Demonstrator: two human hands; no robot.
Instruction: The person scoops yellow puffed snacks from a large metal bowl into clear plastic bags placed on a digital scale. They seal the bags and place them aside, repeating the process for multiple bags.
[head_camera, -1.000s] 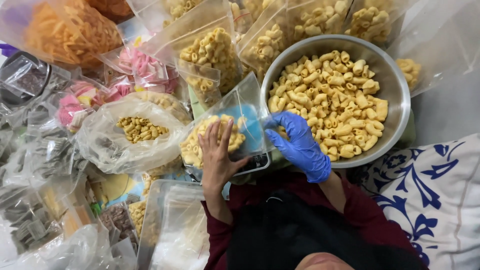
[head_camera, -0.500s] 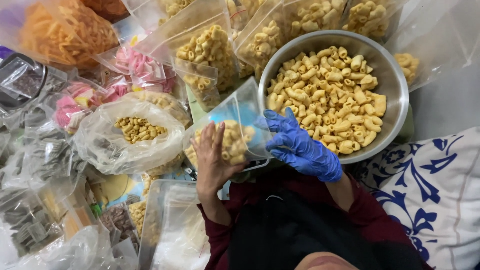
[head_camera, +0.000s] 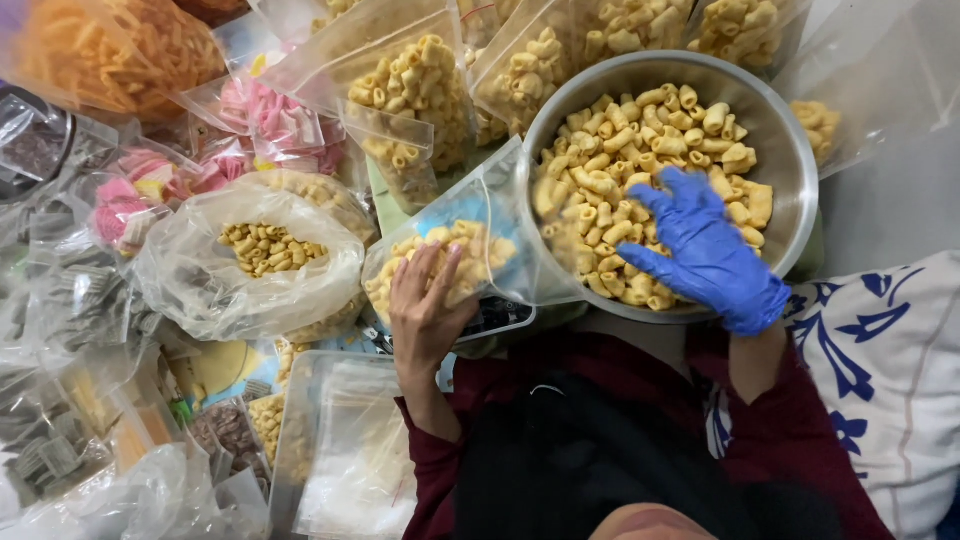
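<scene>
Moved from the clear bag (head_camera: 470, 255) into the steel bowl (head_camera: 790, 150), the gloved right hand (head_camera: 700, 245) spreads open over yellow snacks (head_camera: 620, 160) — another scoop, likely — while the bare left hand (head_camera: 428, 305) grips that bag.

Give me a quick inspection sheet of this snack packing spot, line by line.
Surface: almost wholly covered by bags; none bare.
Job's things: steel bowl of tube-shaped yellow snacks; clear small bag partly filled with them.
Clutter: open plastic bag of snacks, pink snack bags, orange snack bag, stack of empty bags.
Hands: left hand bare, holding the small bag; right hand in blue glove, spread over the snacks in the bowl.
Cables: nothing seen.
Surroundings: blue-patterned white cloth.
</scene>
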